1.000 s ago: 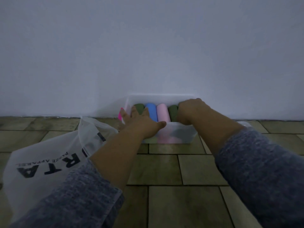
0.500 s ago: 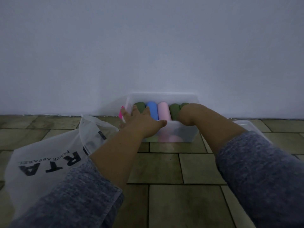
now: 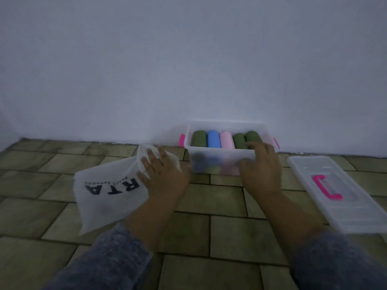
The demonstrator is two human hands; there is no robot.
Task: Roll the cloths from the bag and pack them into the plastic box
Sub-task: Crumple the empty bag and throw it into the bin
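while the clear plastic box (image 3: pixel 222 158) sits on the tiled floor (image 3: pixel 209 206) against the pale wall (image 3: pixel 188 59), i see my right hand (image 3: pixel 260 170) on its near right corner, fingers curled over the rim and thumb pressed on the front wall, so it grips the box there. pink latches show on both short ends of the box. inside, five rolled cloths lie side by side in a top row: a dark green roll (image 3: pixel 198 138) at the left, then a blue roll (image 3: pixel 213 139), a pale pink roll (image 3: pixel 227 140), and two more dark green rolls (image 3: pixel 246 139) at the right, the last one just by my fingertips. more rolls show dimly through the front wall below them.

my left hand (image 3: pixel 161 174) lies on the white translucent bag with black lettering (image 3: pixel 109 197), left of the box, fingers spread flat over the bag's upper corner; i cannot tell whether it pinches the material or only presses it. the bag lies slack on the floor. the clear plastic lid with a pink handle (image 3: pixel 343 195) rests flat on the floor to the right of the box, apart from it. grey knitted sleeves cover both forearms.
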